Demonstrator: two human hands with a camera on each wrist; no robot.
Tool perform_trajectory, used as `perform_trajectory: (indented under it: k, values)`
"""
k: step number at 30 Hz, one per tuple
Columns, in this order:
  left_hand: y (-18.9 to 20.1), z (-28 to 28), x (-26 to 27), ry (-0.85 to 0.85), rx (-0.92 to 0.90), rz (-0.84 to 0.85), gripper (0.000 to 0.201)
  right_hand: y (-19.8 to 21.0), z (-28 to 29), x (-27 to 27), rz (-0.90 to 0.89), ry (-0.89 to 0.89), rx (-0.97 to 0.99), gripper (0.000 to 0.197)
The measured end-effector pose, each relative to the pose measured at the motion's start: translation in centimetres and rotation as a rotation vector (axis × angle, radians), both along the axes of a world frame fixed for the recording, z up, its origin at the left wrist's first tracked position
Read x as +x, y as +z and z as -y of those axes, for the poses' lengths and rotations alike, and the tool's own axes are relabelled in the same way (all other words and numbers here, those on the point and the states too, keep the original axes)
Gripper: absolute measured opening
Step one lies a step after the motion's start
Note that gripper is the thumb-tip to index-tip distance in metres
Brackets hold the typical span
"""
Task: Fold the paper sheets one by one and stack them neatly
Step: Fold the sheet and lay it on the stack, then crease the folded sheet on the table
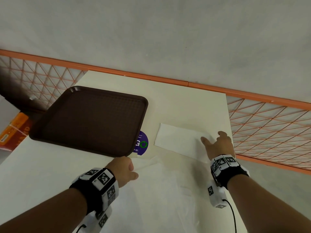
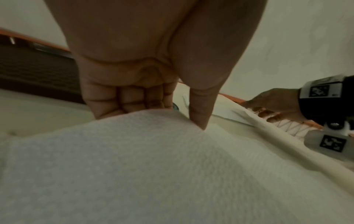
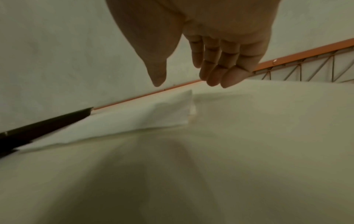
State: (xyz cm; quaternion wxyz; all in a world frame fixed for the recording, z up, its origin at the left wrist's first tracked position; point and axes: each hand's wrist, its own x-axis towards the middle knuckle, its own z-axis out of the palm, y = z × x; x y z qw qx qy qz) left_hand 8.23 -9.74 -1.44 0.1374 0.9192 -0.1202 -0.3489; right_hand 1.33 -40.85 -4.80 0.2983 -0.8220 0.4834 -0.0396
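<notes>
A large unfolded white paper sheet (image 1: 159, 190) (image 2: 153, 166) lies on the cream table (image 1: 193, 106) in front of me. My left hand (image 1: 133, 172) (image 2: 182, 118) pinches its far left edge, thumb on top and curled fingers beneath. A folded white sheet (image 1: 178, 140) (image 3: 162, 116) lies flat further back on the right. My right hand (image 1: 213, 138) (image 3: 188, 83) hovers just above that sheet's right end with relaxed, spread fingers and holds nothing.
An empty brown tray (image 1: 87, 118) (image 3: 38, 128) sits at the back left and partly covers a purple round sticker (image 1: 143, 143). An orange rail with wire mesh (image 1: 269, 125) runs behind and to the right of the table. An orange box (image 1: 13, 130) stands off the left edge.
</notes>
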Motion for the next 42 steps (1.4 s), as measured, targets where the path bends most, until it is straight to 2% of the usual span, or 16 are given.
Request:
perform_trajectory:
  k: [4,8,10,14,18,23,27,30,34,36,39,42]
  values:
    - [0.8,-0.1,-0.8,0.014,-0.183,-0.056,0.022,1.9,-1.5,-2.4,0.045,0.026,0.003,0.066]
    - [2.8,-0.5,-1.9,-0.057,-0.409,-0.046,0.014,3.1,-4.8,-6.0,0.046,0.103,0.047,0.033]
    - [4.1,-0.8,-2.3,-0.1,-0.499,-0.045,0.017,3.2,-6.9,-8.1,0.088,0.163,0.089,0.02]
    - [6.7,-1.0,-2.7,-0.168,-0.591,-0.049,0.021,3.2,-11.7,-11.8,0.145,0.252,0.363,0.035]
    - [9.2,-1.1,-2.9,-0.184,-0.684,-0.045,0.02,4.4,-14.6,-13.5,0.222,0.107,0.686,0.05]
    - [10.4,-1.6,-2.4,-0.086,-0.81,-0.041,0.02,7.0,-16.3,-14.1,0.332,0.024,0.766,0.061]
    - [10.4,-2.2,-1.9,0.029,-0.863,-0.005,0.022,7.8,-17.2,-14.8,0.399,0.131,0.724,0.057]
    - [10.6,-2.4,-1.8,0.039,-0.845,0.02,0.023,8.1,-17.8,-14.9,0.423,0.31,0.604,0.058]
    - [10.7,-2.5,-1.9,0.018,-0.832,0.035,0.026,8.9,-18.5,-13.5,0.309,0.462,0.398,0.018]
    - [10.8,-2.6,-2.0,-0.008,-0.811,0.037,0.028,9.0,-18.6,-12.9,0.299,0.497,0.316,0.01]
    - [11.4,-3.0,-1.9,-0.041,-0.773,0.032,0.028,9.1,-18.5,-12.4,0.298,0.539,0.24,0.01]
    - [11.7,-3.8,-1.7,-0.093,-0.717,0.009,0.014,9.7,-18.0,-12.1,0.266,0.609,0.136,0.017]
